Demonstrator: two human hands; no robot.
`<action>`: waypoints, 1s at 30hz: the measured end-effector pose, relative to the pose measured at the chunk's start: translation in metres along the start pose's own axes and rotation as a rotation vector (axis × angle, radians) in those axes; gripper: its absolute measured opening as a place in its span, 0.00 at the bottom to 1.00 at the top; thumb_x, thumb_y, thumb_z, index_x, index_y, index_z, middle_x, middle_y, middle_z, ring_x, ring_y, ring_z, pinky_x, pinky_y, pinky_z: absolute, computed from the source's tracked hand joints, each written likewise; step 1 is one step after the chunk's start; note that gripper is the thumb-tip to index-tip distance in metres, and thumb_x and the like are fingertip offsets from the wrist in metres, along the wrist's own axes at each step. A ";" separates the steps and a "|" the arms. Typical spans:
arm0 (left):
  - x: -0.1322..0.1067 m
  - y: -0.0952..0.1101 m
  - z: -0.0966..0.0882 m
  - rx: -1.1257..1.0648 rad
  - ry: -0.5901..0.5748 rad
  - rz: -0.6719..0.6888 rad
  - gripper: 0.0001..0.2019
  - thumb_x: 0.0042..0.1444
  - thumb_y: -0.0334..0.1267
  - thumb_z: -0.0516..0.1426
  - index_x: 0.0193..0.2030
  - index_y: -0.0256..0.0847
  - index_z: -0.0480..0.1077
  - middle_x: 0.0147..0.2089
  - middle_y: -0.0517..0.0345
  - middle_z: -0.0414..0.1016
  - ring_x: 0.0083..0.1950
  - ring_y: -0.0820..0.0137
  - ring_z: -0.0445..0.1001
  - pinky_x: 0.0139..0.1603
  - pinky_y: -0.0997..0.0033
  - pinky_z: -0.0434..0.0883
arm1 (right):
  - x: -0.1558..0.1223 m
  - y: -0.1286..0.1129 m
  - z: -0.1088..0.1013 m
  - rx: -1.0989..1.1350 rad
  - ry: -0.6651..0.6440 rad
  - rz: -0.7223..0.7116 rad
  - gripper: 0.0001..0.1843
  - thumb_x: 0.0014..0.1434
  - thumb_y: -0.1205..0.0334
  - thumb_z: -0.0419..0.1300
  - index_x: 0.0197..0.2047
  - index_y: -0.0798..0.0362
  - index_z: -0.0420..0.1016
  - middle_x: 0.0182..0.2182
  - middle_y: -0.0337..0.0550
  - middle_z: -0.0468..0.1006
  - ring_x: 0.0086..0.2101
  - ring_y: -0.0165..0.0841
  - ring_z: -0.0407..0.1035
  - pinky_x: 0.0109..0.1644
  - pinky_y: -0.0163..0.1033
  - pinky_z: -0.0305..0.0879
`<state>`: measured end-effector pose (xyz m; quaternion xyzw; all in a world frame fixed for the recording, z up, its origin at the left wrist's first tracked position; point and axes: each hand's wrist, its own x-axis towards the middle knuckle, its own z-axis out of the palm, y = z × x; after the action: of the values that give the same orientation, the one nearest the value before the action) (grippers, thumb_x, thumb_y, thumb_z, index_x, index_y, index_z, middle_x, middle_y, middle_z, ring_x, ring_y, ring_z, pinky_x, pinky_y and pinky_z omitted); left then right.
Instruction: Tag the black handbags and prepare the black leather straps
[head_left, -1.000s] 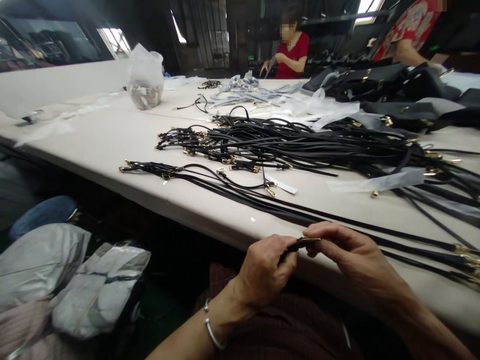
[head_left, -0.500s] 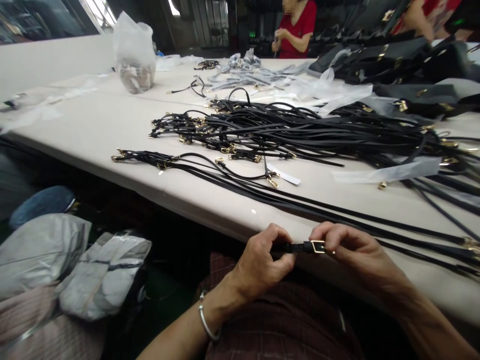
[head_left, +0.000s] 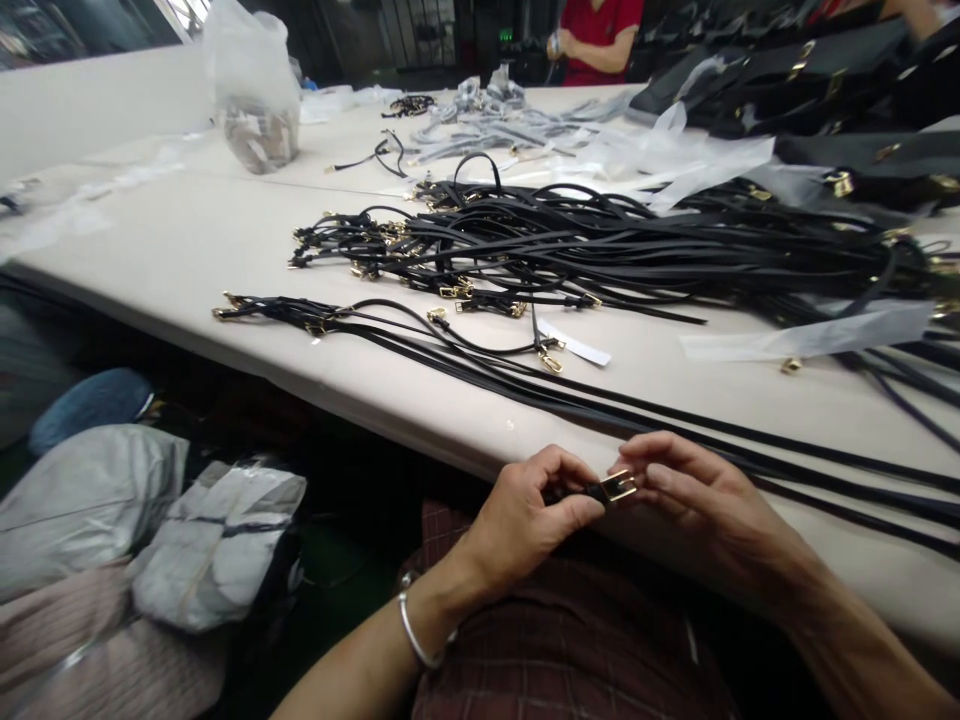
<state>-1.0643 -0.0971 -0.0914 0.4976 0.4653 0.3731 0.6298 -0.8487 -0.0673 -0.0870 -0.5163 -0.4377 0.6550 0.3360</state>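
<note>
My left hand (head_left: 525, 515) pinches a short black strap end between thumb and fingers, over my lap at the table's front edge. From its fingertips sticks a gold buckle (head_left: 619, 486), tilted up to the right. Close beside the buckle is my right hand (head_left: 697, 495), its fingers stretched and slightly apart. No strap shows in its grip; whether a fingertip touches the buckle I cannot tell. Behind both hands, a thin bundle of long black straps (head_left: 480, 362) with gold fittings lies along the table edge.
A large heap of black straps (head_left: 600, 245) covers the middle of the table (head_left: 150, 255). Clear plastic bag (head_left: 259, 95), grey wrapped straps (head_left: 495, 125) and black bags (head_left: 810, 85) lie farther back. Wrapped bundles (head_left: 217, 545) sit low at left. A person in red (head_left: 596, 45) stands across.
My right fingers have let go of the buckle and spread. The buckle has shifted left and tilted, closer to my left fingertips. The camera view has moved slightly.
</note>
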 end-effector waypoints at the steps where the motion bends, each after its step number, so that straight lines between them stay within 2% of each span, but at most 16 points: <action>1: 0.001 -0.001 0.000 -0.010 0.005 -0.009 0.08 0.56 0.35 0.64 0.42 0.38 0.76 0.40 0.55 0.79 0.41 0.69 0.75 0.44 0.73 0.68 | 0.000 0.000 0.001 -0.037 0.005 0.010 0.22 0.50 0.45 0.72 0.42 0.52 0.78 0.36 0.47 0.81 0.35 0.38 0.76 0.40 0.41 0.75; 4: 0.002 -0.006 -0.002 -0.075 -0.022 -0.046 0.09 0.54 0.35 0.65 0.42 0.37 0.76 0.39 0.54 0.79 0.39 0.70 0.74 0.40 0.74 0.69 | 0.002 -0.003 0.005 -0.176 0.002 0.046 0.23 0.49 0.45 0.73 0.40 0.52 0.78 0.33 0.44 0.80 0.31 0.35 0.73 0.34 0.36 0.71; 8: 0.002 -0.007 -0.009 -0.282 -0.170 -0.143 0.15 0.54 0.38 0.64 0.47 0.36 0.75 0.42 0.50 0.78 0.37 0.70 0.75 0.38 0.73 0.71 | 0.003 -0.005 0.011 -0.117 -0.042 0.082 0.21 0.50 0.46 0.73 0.39 0.52 0.77 0.31 0.40 0.79 0.30 0.32 0.72 0.32 0.33 0.68; 10: 0.002 -0.005 -0.013 -0.367 -0.251 -0.176 0.17 0.56 0.42 0.63 0.49 0.35 0.74 0.44 0.47 0.78 0.36 0.71 0.75 0.38 0.72 0.72 | 0.004 -0.007 0.015 -0.079 -0.080 0.092 0.20 0.52 0.47 0.72 0.40 0.51 0.76 0.31 0.39 0.79 0.30 0.32 0.73 0.32 0.33 0.67; 12: 0.002 -0.003 -0.017 -0.335 -0.286 -0.200 0.19 0.58 0.48 0.62 0.49 0.35 0.74 0.41 0.49 0.78 0.33 0.72 0.74 0.35 0.75 0.70 | 0.004 -0.009 0.020 -0.113 -0.122 0.075 0.18 0.54 0.47 0.70 0.40 0.52 0.75 0.31 0.39 0.78 0.31 0.32 0.72 0.34 0.33 0.67; 16: 0.002 -0.001 -0.021 -0.048 -0.220 -0.190 0.18 0.62 0.51 0.58 0.40 0.35 0.74 0.28 0.59 0.72 0.26 0.77 0.65 0.27 0.79 0.61 | 0.004 -0.017 0.035 -0.289 -0.152 -0.031 0.14 0.57 0.50 0.68 0.38 0.53 0.77 0.30 0.38 0.77 0.31 0.30 0.69 0.35 0.33 0.65; 18: 0.004 -0.005 -0.024 0.008 -0.170 -0.183 0.19 0.62 0.52 0.57 0.33 0.36 0.72 0.25 0.61 0.69 0.25 0.77 0.61 0.26 0.79 0.58 | 0.006 -0.023 0.039 -0.296 -0.179 -0.024 0.12 0.57 0.53 0.67 0.38 0.52 0.77 0.29 0.36 0.76 0.30 0.29 0.68 0.34 0.32 0.64; 20: 0.007 -0.010 -0.028 -0.010 -0.131 -0.195 0.21 0.61 0.54 0.56 0.31 0.36 0.70 0.23 0.63 0.67 0.23 0.78 0.59 0.25 0.79 0.56 | 0.011 -0.030 0.032 -0.307 -0.190 -0.013 0.11 0.56 0.54 0.67 0.39 0.52 0.77 0.29 0.36 0.77 0.29 0.29 0.68 0.34 0.33 0.64; 23: 0.012 -0.017 -0.033 -0.082 -0.094 -0.238 0.24 0.57 0.60 0.58 0.34 0.36 0.70 0.22 0.63 0.67 0.21 0.79 0.56 0.21 0.80 0.50 | 0.027 -0.042 -0.006 -0.496 -0.073 -0.086 0.13 0.59 0.51 0.63 0.40 0.52 0.78 0.30 0.38 0.79 0.32 0.33 0.72 0.38 0.36 0.67; 25: 0.016 -0.020 -0.035 -0.134 -0.076 -0.267 0.27 0.53 0.65 0.60 0.34 0.37 0.70 0.22 0.63 0.68 0.19 0.80 0.54 0.19 0.80 0.47 | 0.042 -0.052 -0.049 -0.788 0.126 -0.200 0.16 0.62 0.47 0.59 0.40 0.50 0.79 0.34 0.41 0.82 0.36 0.36 0.74 0.42 0.39 0.69; 27: 0.020 -0.023 -0.037 -0.191 -0.064 -0.282 0.29 0.48 0.67 0.62 0.34 0.38 0.69 0.22 0.62 0.69 0.18 0.80 0.55 0.18 0.79 0.46 | 0.057 -0.062 -0.099 -1.134 0.399 -0.316 0.17 0.62 0.47 0.56 0.39 0.47 0.80 0.37 0.41 0.83 0.39 0.39 0.75 0.46 0.41 0.69; 30: 0.026 -0.028 -0.041 -0.279 -0.043 -0.298 0.30 0.44 0.67 0.64 0.33 0.39 0.69 0.22 0.61 0.69 0.20 0.79 0.56 0.18 0.80 0.48 | 0.071 -0.080 -0.165 -1.299 0.671 -0.293 0.16 0.57 0.49 0.55 0.35 0.49 0.81 0.32 0.44 0.83 0.34 0.44 0.76 0.40 0.46 0.69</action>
<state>-1.0957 -0.0682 -0.1271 0.3391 0.4643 0.3259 0.7505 -0.7063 0.0648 -0.0540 -0.7197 -0.6746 0.0203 0.1627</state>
